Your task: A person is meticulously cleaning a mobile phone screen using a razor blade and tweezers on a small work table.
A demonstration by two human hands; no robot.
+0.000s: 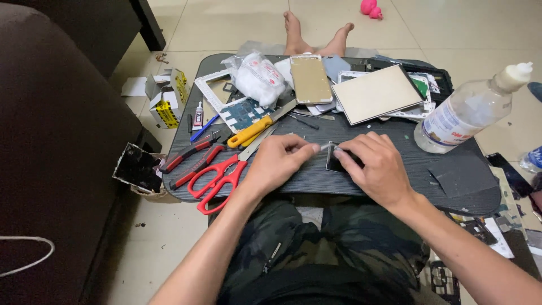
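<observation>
1. Small dark flat part (337, 161), near the front edge of the table (395, 164); likely light, stiff, brittle, so best held by the edges.
2. Right hand (379, 169) clamped over the part, pinning it down.
3. Left hand (278, 162), fingers (305, 148) pinched on a thin silvery strip (327, 147) at the part's top edge.
4. Red scissors (217, 181) just left; clear bottle (468, 110) well right.

Pale tiled floor (237, 28), dark sofa (51, 141).

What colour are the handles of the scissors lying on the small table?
Red: the scissors lie left of the left hand, clearest in the head view.
</observation>
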